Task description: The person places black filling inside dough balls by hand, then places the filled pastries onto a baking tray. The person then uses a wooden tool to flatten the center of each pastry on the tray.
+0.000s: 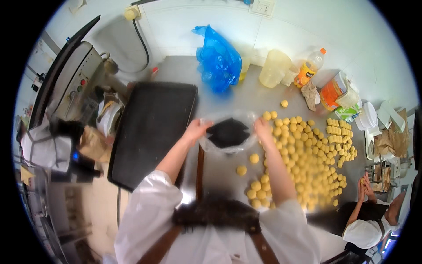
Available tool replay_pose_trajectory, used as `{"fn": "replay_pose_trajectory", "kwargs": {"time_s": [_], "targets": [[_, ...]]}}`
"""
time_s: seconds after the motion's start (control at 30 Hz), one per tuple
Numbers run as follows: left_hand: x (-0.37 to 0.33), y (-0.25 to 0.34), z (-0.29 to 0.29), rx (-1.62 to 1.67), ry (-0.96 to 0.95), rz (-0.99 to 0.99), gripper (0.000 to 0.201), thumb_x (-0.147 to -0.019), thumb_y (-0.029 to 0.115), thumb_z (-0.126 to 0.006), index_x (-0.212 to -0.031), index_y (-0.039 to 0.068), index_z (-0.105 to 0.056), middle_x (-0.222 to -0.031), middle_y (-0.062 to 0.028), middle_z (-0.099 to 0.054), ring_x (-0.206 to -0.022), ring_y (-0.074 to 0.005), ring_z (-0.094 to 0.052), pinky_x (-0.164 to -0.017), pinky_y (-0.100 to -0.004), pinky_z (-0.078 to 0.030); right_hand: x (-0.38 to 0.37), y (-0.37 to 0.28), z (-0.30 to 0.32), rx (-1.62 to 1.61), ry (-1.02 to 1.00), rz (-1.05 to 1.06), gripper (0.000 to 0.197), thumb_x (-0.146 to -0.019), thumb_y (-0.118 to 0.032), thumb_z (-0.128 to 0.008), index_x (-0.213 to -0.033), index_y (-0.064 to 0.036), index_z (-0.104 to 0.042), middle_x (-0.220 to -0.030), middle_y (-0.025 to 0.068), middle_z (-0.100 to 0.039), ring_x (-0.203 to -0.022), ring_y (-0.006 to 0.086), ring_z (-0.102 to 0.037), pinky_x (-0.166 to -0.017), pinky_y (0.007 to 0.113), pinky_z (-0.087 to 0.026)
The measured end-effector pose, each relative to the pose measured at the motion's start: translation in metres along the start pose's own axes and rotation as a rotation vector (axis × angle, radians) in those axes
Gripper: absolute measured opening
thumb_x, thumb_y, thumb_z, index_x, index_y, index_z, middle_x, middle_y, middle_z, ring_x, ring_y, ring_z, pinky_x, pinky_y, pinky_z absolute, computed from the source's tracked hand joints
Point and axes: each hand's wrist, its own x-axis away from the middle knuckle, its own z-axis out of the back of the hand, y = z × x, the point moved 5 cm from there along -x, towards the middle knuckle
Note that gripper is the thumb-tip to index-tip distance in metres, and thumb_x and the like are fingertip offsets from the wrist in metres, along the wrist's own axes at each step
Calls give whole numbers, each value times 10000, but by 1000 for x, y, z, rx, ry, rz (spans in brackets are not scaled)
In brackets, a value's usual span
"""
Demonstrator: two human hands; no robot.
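A clear plastic bag [220,148] with something black inside is held up between my hands, its mouth spread wide. My left hand [198,130] pinches the rim on one side, and my right hand [263,128] grips the opposite side. Whether the black filling [228,132] is loose or a paste, I cannot tell. Many yellow dough balls [299,145] cover the steel table beside and beyond my right forearm. A few single dough balls [241,170] lie between my arms, apart from the pile.
A large black baking tray [154,127] lies left of my left hand. Along the wall stand a blue plastic bag [217,59], a pale yellow jug [274,69] and an orange drink bottle [310,68]. Rows of yellow dough pieces [338,131] sit farther right. Another person [367,220] works at the right.
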Motion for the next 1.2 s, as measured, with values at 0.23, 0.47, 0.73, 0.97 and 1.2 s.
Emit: {"fn": "replay_pose_trajectory", "kwargs": {"time_s": [0.23,0.47,0.73,0.97,1.2], "targets": [[43,63,0,-861,542,-705,502,-810,236,-764,-1232,32,-581,-1120,-151,-636,-1035,-337,-608,-921,-452,-465,58,-79,14,701,392,693,190,-860,-146,-683,-993,-19,-636,-928,113,-662,-910,302,-624,-850,397,-491],[41,13,-35,-1232,-137,-1083,478,-748,143,-755,-1194,52,-608,-1047,-138,-673,-1014,-318,-649,-923,-448,-500,83,-108,-44,909,-390,990,456,-763,-212,-806,-1169,-102,-628,-1040,79,-682,-1065,294,-622,-969,425,-464],[28,51,-34,-1275,-92,-1017,695,-731,376,-837,-1277,50,-557,-1135,-162,-653,-987,-353,-655,-867,-456,-522,68,-123,-20,749,-186,1062,523,-750,-273,-832,-1193,-78,-636,-1015,108,-682,-1053,309,-629,-969,407,-473],[116,36,-78,-754,-225,-916,188,-830,208,-752,-945,84,-668,-887,-99,-669,-856,-325,-647,-753,-449,-530,133,-87,50,737,-231,280,275,-843,-240,-746,-1056,-80,-677,-1061,105,-682,-989,299,-626,-853,406,-512],[120,-48,-158,-900,-342,-955,360,-795,256,-775,-1085,98,-631,-1070,-132,-593,-1001,-342,-610,-803,-452,-530,163,-25,14,1050,-299,588,469,-779,-160,-732,-1236,-121,-633,-1324,68,-597,-1249,292,-535,-1026,435,-435]]}}
